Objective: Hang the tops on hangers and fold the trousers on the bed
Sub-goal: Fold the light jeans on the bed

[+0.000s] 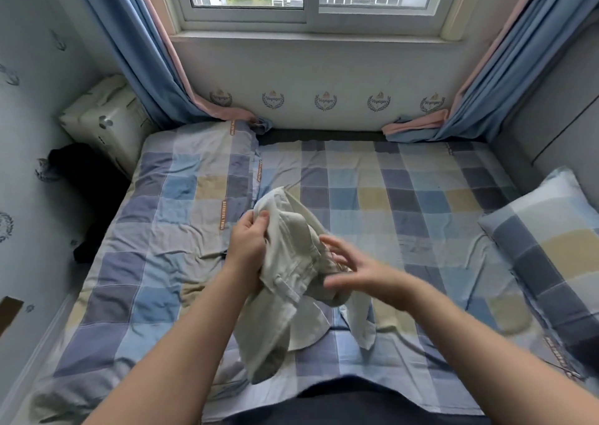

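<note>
Above the checked bed [421, 197], left hand [248, 241] grips crumpled beige trousers [291, 256].

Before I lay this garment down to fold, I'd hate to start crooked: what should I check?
1. Left hand grips the beige trousers: ok.
2. Right hand holding too: not ok, fingers spread open beside the cloth.
3. Trousers straightened: not ok, bunched and hanging crumpled.
4. Flat room on the checked bedspread ahead: ok.
5. Pillow out of the way: ok, at the bed's right edge.
6. Pockets emptied: cannot tell.
</note>
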{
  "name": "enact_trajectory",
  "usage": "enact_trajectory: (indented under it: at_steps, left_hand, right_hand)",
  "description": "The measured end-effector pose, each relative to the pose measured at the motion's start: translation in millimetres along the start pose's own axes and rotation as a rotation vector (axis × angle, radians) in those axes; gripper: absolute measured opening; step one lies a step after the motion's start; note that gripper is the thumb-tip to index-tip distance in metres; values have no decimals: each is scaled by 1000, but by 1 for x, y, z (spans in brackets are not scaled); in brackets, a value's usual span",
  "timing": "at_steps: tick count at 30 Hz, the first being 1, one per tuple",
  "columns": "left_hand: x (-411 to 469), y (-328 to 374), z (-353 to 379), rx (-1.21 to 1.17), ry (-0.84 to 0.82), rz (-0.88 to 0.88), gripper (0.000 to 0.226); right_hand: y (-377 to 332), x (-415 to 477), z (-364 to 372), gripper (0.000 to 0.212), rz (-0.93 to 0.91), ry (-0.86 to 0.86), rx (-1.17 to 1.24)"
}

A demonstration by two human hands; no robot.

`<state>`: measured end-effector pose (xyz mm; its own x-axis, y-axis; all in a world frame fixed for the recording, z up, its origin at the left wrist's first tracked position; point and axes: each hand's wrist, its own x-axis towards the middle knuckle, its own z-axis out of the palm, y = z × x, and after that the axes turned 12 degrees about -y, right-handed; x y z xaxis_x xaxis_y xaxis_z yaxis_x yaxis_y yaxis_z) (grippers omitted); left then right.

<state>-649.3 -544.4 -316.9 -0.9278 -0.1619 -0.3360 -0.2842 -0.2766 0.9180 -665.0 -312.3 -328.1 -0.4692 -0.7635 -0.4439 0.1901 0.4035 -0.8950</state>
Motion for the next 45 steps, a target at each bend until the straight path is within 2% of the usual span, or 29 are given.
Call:
enact_trajectory:
  at_steps: [2,4,6,7,9,13,14,16,19,21,22,24,26,27,29,31,32,33,34,36,37,38,39,42,43,45]
  left_hand:
    - [1,6,-4,-42,-15,-32,26]
    - [3,11,-5,-64,-32,-63,25]
    - [6,15,-4,-73,-66,-86,25]
    - [8,16,-3,-69,-89,-100,31]
    - [16,15,-4,-22,-100,-147,36]
    - [19,10,-13,44,-4,-130,27]
    - [18,9,-16,83,33,-111,25]
    - [11,10,-19,211,54,-38,40]
    - [-7,6,-15,443,-172,143,73]
    - [-20,-4,-6,654,-313,153,76]
    - [-20,-16,-3,727,-319,126,77]
    - [-15,-41,1,827,-179,79,76]
    - [-16,-52,6,896,42,80,61]
    - [-15,-56,6,848,82,101,49]
    - [-20,-53,12,623,-5,78,31]
    - [-20,-55,17,466,-64,-54,45]
    - [-17,-55,17,407,-15,-161,62]
    - [-13,-56,16,317,44,-288,80]
    - [-11,-55,14,173,31,-477,89]
    - [-4,-52,12,-163,-122,-755,96]
    - [2,-49,9,-212,-174,-805,104]
    - [7,-45,9,-188,-199,-826,106]
    - [14,-45,10,-145,-210,-831,98]
    - [25,-49,23,110,-225,-800,38]
    - [30,-55,23,158,-181,-763,26]
    - [44,-67,18,128,-69,-652,33]
  right_hand:
    - [14,-6,9,105,-20,-29,-174]
    - [24,-3,12,105,-29,119,-461]
    - [24,8,16,92,-39,318,-678]
    - [20,15,17,76,-69,406,-691]
    - [7,23,14,46,-142,532,-599]
    - [-29,27,-11,17,-149,627,-540]
    - [-38,27,-18,17,-150,643,-533]
    - [-57,29,-26,20,-152,645,-494]
    - [-82,33,-30,26,-173,641,-380]
    - [-94,34,-26,31,-198,603,-232]
    - [-99,34,-23,33,-207,569,-152]
    - [-102,33,-16,35,-223,537,5]
    - [-102,31,-14,27,-228,586,144]
    - [-102,29,-15,21,-223,613,205]
    - [-102,23,-18,15,-197,628,319]
    - [-101,17,-18,13,-183,615,462]
    - [-99,15,-16,13,-184,601,527]
    - [-97,14,-13,14,-187,584,577]
    - [-94,13,-10,15,-188,571,601]
    - [-84,12,-1,16,-185,555,601]
    - [-79,12,3,17,-186,549,594]
    - [-74,12,7,16,-183,547,583]
    - [-69,11,11,16,-178,546,569]
    - [-52,8,18,13,-148,570,531]
    - [-46,7,19,12,-129,593,521]
    - [-34,4,23,12,-63,635,514]
